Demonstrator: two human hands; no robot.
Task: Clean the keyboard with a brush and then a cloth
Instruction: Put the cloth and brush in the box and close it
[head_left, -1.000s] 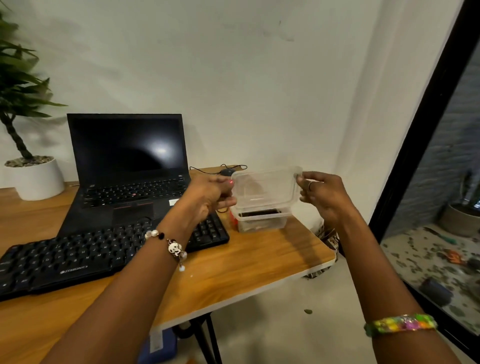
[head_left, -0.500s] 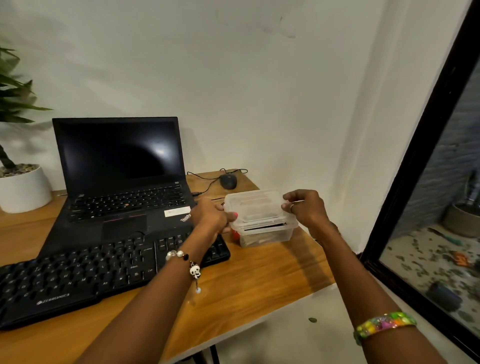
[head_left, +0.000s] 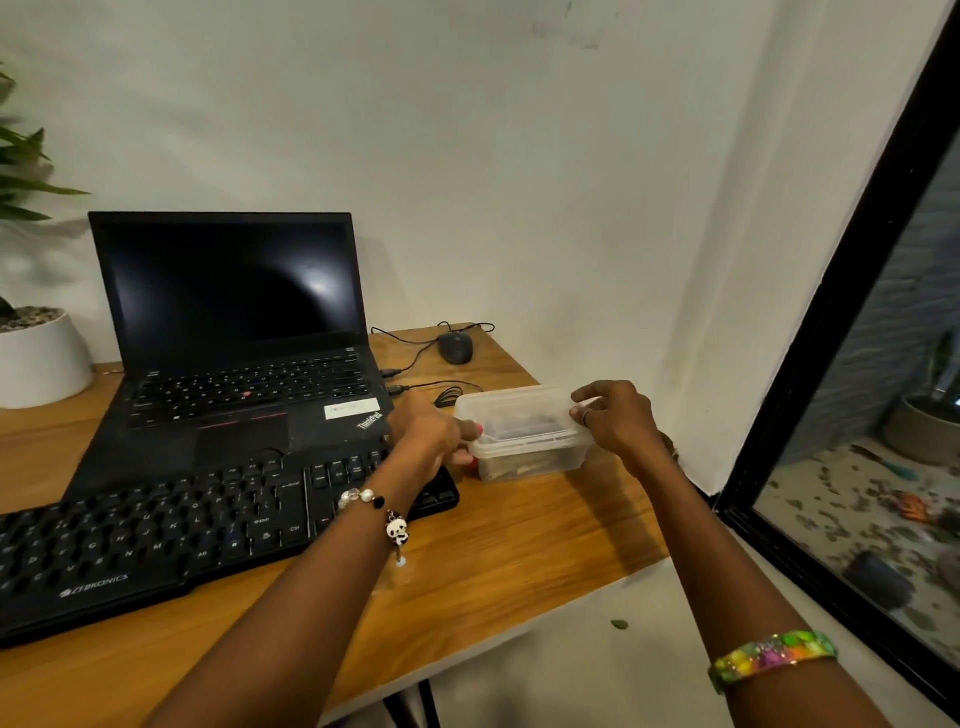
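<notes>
A black external keyboard (head_left: 171, 535) lies on the wooden desk (head_left: 498, 561) in front of an open black laptop (head_left: 234, 332). To its right stands a clear plastic container (head_left: 524, 441) with its lid on top and dark items dimly visible inside. My left hand (head_left: 431, 436) grips the container's left edge at the lid. My right hand (head_left: 618, 421) holds the lid's right edge. No brush or cloth shows in the open.
A black mouse (head_left: 456, 347) with its cable lies at the desk's back right. A white plant pot (head_left: 41, 358) stands at the far left. The desk's right edge is close to the container, with floor and a black-framed glass pane (head_left: 841, 332) beyond.
The lid, held up above the container a second ago, has come down onto it. Both hands dropped with it and stay on its edges.
</notes>
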